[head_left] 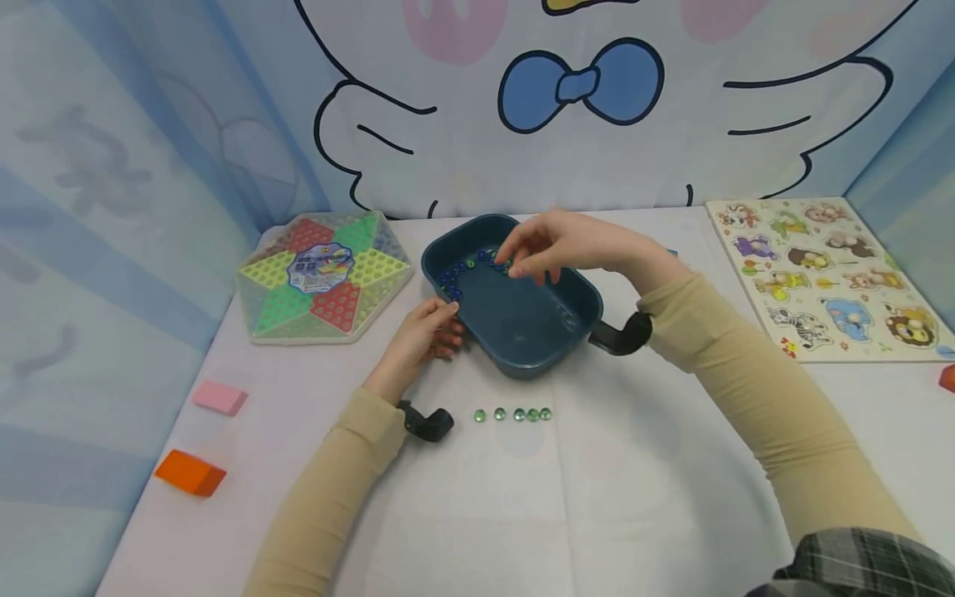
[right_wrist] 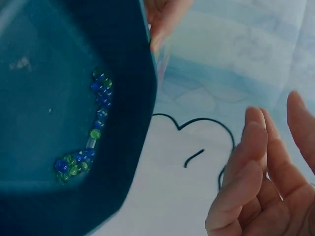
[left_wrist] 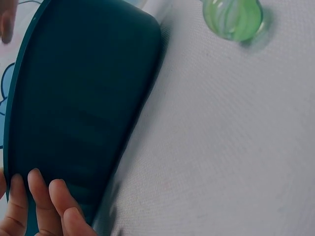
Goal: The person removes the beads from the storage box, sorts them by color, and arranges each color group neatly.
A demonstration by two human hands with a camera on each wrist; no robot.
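A dark teal plastic basin [head_left: 515,348] stands on the white-covered table, tilted up at its left side. Inside, blue and green glass marbles [right_wrist: 101,96] have gathered along one wall and in a corner. My left hand [head_left: 425,336] holds the basin's near left rim, thumb at the edge and fingers [left_wrist: 47,204] against the outer wall. Above the basin's far part hovers my right hand [head_left: 563,245]. Its thumb and loosely bent fingers [right_wrist: 248,182] stand apart, with nothing between them. Several green marbles [head_left: 520,414] lie in a row on the table in front of the basin.
A hexagonal Chinese checkers board [head_left: 279,319] lies to the left, under a clear cover. At the right is an animal puzzle board [head_left: 821,282]. Pink [head_left: 220,398] and orange blocks [head_left: 190,473] sit near the left edge. A printed curtain [head_left: 582,157] stands behind.
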